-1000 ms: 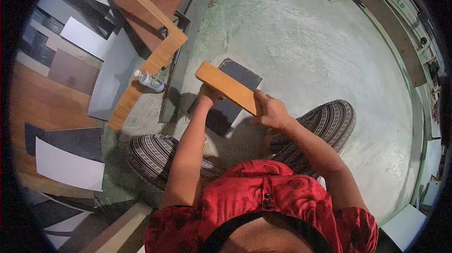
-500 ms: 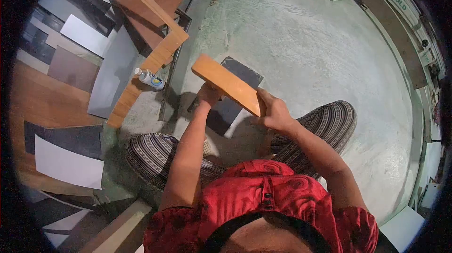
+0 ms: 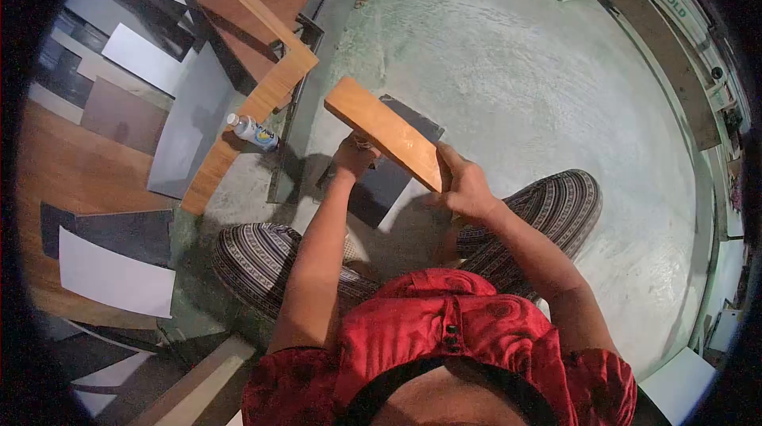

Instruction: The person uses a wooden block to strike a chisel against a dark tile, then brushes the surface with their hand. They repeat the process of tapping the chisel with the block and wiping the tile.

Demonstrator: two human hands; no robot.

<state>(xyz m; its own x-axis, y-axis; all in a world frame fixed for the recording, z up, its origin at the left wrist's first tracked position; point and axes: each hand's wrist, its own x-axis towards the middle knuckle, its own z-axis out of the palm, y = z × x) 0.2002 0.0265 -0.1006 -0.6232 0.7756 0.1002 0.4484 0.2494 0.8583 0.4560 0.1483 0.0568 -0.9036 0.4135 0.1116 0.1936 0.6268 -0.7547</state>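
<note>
An orange-brown wooden block (image 3: 385, 132), long and slightly curved, is held tilted above the floor in front of me. My right hand (image 3: 467, 186) grips its near right end, thumb along the top edge. Just below the block's left half is my left hand (image 3: 355, 158), closed, with a small crumpled bit showing at its fingers. What that bit is cannot be made out, and the block partly hides those fingers. Beneath the block, a dark flat board (image 3: 377, 197) lies on the floor between my legs.
A white-capped bottle (image 3: 254, 132) lies against an angled wooden strip (image 3: 213, 176) at the left. Several panels and offcuts, including a white sheet (image 3: 115, 271), cover the left side. Long boards (image 3: 663, 61) line the right wall. Concrete floor (image 3: 508, 53) stretches ahead.
The block's far left end has risen and its visible face has turned a little. My left hand has shifted slightly upward, while my right hand keeps its grip on the near end.
</note>
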